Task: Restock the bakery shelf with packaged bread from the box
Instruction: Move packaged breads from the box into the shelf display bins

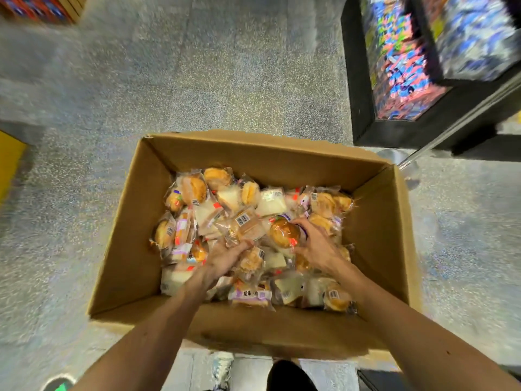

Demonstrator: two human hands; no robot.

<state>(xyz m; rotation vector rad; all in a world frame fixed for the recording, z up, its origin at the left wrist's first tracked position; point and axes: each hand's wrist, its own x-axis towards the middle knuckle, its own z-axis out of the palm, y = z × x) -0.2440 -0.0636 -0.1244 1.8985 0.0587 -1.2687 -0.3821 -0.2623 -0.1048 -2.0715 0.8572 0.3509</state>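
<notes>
An open cardboard box stands on the floor below me, filled with several clear-wrapped buns and white bread slices. My right hand grips a wrapped round golden bun near the middle of the pile, fingers curled over its top and right side. My left hand reaches in beside it and pinches the lower edge of a wrapped brownish bread with a barcode label. Both forearms come in over the box's near wall.
A black display bin of colourful packets stands at the upper right, with a metal pole beside the box's far right corner. Speckled grey floor surrounds the box. My shoe shows below its near wall. A yellow edge lies at left.
</notes>
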